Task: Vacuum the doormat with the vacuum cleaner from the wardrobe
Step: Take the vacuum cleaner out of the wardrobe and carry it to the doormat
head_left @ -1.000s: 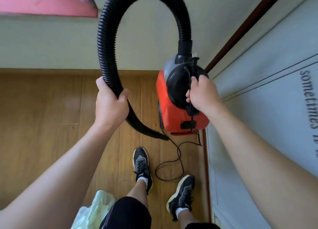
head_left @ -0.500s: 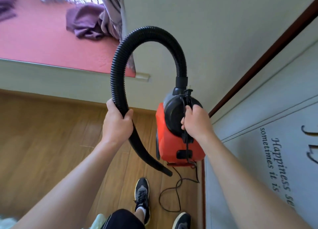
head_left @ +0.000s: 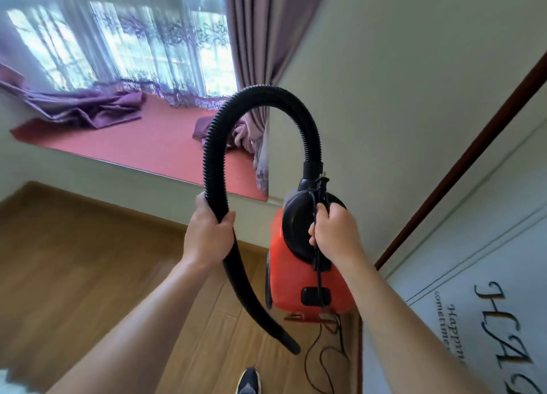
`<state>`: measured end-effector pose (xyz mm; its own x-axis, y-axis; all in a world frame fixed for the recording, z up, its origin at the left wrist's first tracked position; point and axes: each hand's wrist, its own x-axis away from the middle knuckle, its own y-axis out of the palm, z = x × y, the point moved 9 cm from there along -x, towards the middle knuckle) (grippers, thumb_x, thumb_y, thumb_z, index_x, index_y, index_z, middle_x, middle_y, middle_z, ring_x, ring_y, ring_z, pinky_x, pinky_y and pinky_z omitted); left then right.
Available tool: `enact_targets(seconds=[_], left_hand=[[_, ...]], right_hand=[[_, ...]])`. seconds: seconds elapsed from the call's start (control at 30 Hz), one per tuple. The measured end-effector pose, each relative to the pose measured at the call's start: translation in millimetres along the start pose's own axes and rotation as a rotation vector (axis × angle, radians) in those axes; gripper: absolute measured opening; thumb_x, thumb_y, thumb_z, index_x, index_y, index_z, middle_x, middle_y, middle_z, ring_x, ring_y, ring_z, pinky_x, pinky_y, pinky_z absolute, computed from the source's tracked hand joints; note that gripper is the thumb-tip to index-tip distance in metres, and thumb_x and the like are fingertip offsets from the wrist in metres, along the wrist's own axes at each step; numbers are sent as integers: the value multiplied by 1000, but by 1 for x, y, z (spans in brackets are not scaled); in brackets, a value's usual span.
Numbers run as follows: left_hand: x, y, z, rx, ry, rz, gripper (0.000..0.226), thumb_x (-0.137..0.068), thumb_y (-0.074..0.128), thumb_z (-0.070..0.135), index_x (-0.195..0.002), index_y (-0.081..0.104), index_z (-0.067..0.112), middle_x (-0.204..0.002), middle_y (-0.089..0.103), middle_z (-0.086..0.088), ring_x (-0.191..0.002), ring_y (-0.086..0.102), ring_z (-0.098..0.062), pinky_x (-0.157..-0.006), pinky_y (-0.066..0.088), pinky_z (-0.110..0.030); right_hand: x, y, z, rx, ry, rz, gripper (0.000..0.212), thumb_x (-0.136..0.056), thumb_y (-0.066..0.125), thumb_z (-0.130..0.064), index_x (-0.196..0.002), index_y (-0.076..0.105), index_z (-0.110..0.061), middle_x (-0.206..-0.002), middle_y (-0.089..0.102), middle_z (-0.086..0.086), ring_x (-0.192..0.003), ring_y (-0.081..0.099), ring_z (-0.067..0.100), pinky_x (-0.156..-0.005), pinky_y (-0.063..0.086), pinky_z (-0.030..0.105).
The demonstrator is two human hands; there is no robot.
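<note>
A red and black vacuum cleaner (head_left: 299,287) hangs in the air in front of me, above the wooden floor. My right hand (head_left: 333,235) grips its black top handle together with the power cord (head_left: 318,263). The ribbed black hose (head_left: 266,97) arches up from the body and curves down to the left. My left hand (head_left: 207,234) grips the hose low on that side, above the smooth tapered nozzle (head_left: 266,313). Loose cord trails onto the floor under the body. No doormat is in view.
A white wardrobe door (head_left: 488,245) with dark lettering stands on the right, behind a brown frame. Ahead is a red window seat (head_left: 142,145) with purple curtains (head_left: 248,53). Wooden floor (head_left: 74,260) stretches left. One dark shoe (head_left: 248,382) shows at the bottom.
The view has tilted upward: the window and curtains have come into sight and my feet have dropped to the frame's edge. Both hands keep the same grips on hose and handle.
</note>
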<state>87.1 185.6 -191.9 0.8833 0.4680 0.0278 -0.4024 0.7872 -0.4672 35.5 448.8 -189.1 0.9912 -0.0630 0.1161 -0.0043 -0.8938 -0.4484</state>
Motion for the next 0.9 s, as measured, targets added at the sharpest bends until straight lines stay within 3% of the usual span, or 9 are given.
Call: enact_targets(seconds=[0.2, 0.33, 0.47, 0.73, 0.9], left_hand=[[33, -61, 41, -30, 13, 104, 26, -97, 62, 23, -116, 44, 25, -94, 59, 4, -90, 63, -26, -81, 53, -45], [47, -104, 58, -18, 25, 154, 32, -96, 63, 28, -122, 44, 26, -102, 62, -3, -94, 64, -30, -87, 55, -53], [57, -146, 67, -21, 57, 197, 33, -98, 64, 27, -123, 44, 21, -102, 61, -3, -95, 63, -30, -88, 54, -52], [69, -234, 75, -12, 153, 234, 36, -99, 64, 26, -128, 44, 17, -95, 60, 5, -86, 63, -19, -75, 50, -37], [81, -304, 66, -6, 181, 308, 33, -99, 64, 28, -125, 47, 19, -96, 63, 3, -90, 65, -22, -87, 56, -50]], right_hand=[[31, -12, -68, -13, -116, -34, 31, -107, 39, -22, -86, 55, -4, -64, 62, 8, -35, 52, 4, -38, 38, 13], [54, -15, -112, -24, -187, -32, 32, -107, 40, -21, -82, 55, -6, -64, 62, 8, -34, 51, 4, -38, 39, 13], [80, -8, -146, -43, -235, -31, 30, -106, 42, -21, -83, 56, -8, -64, 62, 7, -33, 51, 4, -37, 39, 14], [128, 28, -206, -45, -315, -36, 30, -105, 42, -20, -82, 58, -10, -61, 62, 5, -33, 52, 10, -39, 40, 17], [165, 65, -255, -85, -396, -76, 32, -105, 43, -20, -76, 57, -13, -59, 63, 5, -36, 54, 13, -40, 43, 20]])
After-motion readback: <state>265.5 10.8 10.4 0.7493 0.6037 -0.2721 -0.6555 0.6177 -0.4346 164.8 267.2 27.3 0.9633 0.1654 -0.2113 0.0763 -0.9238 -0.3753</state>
